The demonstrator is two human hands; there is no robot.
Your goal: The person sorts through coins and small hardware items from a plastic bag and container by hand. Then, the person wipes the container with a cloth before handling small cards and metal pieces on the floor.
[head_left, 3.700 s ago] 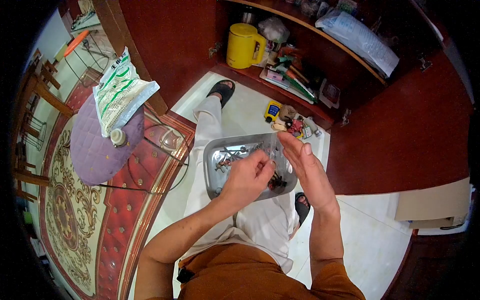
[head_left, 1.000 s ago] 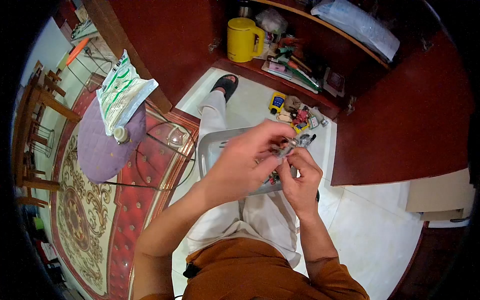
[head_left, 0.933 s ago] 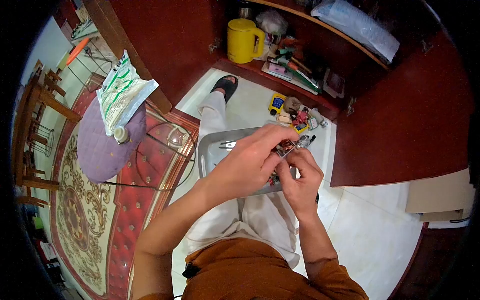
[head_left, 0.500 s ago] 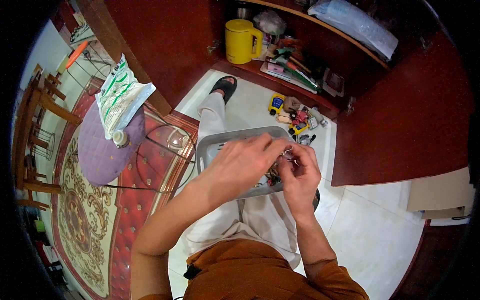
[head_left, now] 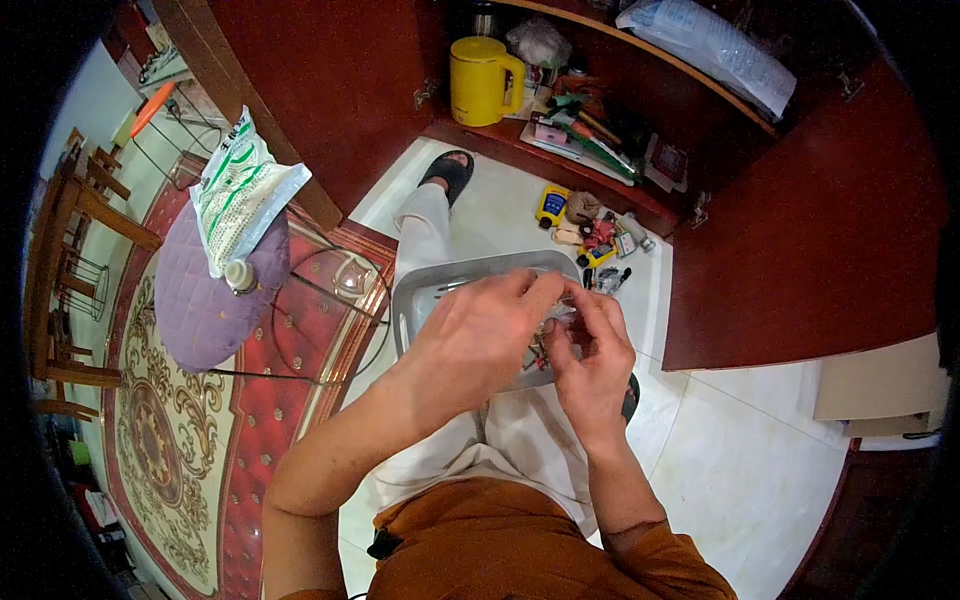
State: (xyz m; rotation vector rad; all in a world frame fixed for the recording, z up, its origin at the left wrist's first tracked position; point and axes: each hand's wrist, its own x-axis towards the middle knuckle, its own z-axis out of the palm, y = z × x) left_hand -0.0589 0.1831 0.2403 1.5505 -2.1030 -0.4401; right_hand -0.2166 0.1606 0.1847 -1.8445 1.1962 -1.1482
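Over a grey plastic bin (head_left: 404,303) on my lap, both hands meet at the fingertips. A small clear, whitish plastic piece (head_left: 563,314) is between them; its kind is hard to make out. My left hand (head_left: 480,325) is closed, back turned up, its fingertips at the piece and partly hidden. My right hand (head_left: 592,368) pinches the piece from the other side, thumb and fingers curled around it. Below the hands, small mixed items (head_left: 538,357) lie in the bin, mostly covered by the hands.
Ahead, an open red cabinet holds a yellow kettle (head_left: 480,82) and a pile of tools (head_left: 585,135). Yellow-and-blue bottles (head_left: 552,205) and small items lie on the floor before it. At left, a white-and-green bag (head_left: 245,200) rests on a purple stool (head_left: 195,300). A cardboard box (head_left: 885,385) stands at right.
My right hand has shifted slightly left and down, its fingers more arched around the clear piece. My left hand moves only a little; the bin stays in place.
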